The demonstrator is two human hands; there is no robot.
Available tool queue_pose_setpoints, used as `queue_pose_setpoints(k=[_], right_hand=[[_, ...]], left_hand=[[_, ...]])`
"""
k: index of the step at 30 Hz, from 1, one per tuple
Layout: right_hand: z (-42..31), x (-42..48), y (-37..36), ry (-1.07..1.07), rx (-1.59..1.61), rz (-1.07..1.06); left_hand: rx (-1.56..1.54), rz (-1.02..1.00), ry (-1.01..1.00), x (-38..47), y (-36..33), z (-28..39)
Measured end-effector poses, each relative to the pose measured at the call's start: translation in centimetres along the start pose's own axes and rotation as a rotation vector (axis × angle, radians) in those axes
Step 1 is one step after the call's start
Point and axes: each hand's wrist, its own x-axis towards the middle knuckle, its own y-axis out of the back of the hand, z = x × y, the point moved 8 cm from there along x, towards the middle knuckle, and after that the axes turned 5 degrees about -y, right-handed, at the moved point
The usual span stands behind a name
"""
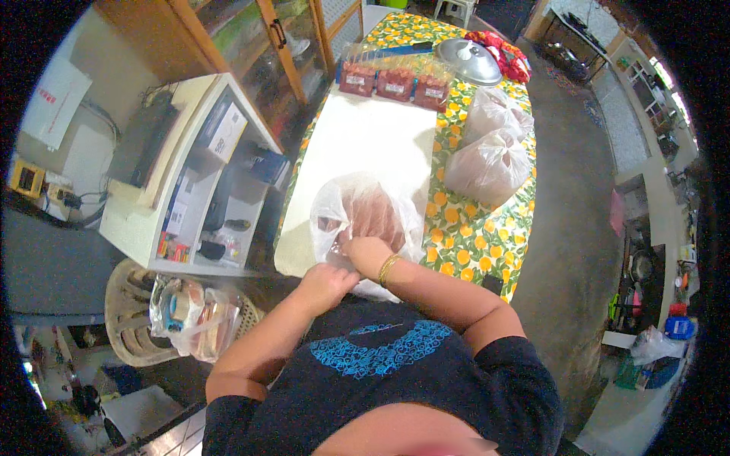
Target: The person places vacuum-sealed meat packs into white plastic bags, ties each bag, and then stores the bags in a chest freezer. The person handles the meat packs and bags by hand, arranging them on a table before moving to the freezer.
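Note:
In front of me a translucent white plastic bag [370,208] with reddish-brown contents lies on the near part of a white board or sheet [376,137]. My right hand [368,256], with gold bangles at its wrist, reaches into the bag's near side; its fingertips are partly hidden by the plastic. Just left of it, my left hand [329,285] has its fingers closed on the bag's near edge. At the far end of the white surface stand several clear packets [394,82] of reddish-brown food with labels. To the right sit two knotted plastic bags [490,165] with similar contents.
The table has an orange-patterned cloth [479,245]. A metal lid [469,60] and a red cloth [507,57] lie at its far right, and a dark flat object [492,284] near its right edge. Left are a white shelf unit [205,268] and a plastic chair [128,319] bearing filled bags.

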Motion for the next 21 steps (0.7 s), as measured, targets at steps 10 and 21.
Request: queue_pose_setpoints(k=[10,21], right_hand=[[14.0,8.9,21.7,-0.079,0.621,0.211],[48.2,29.4,27.7,-0.919,-0.366,0.36]], left_hand=[[-0.021,0.257,0.137,6.3,6.1,-8.4],[-0.51,-0.425,0.229,15.3,-2.5,-16.5]])
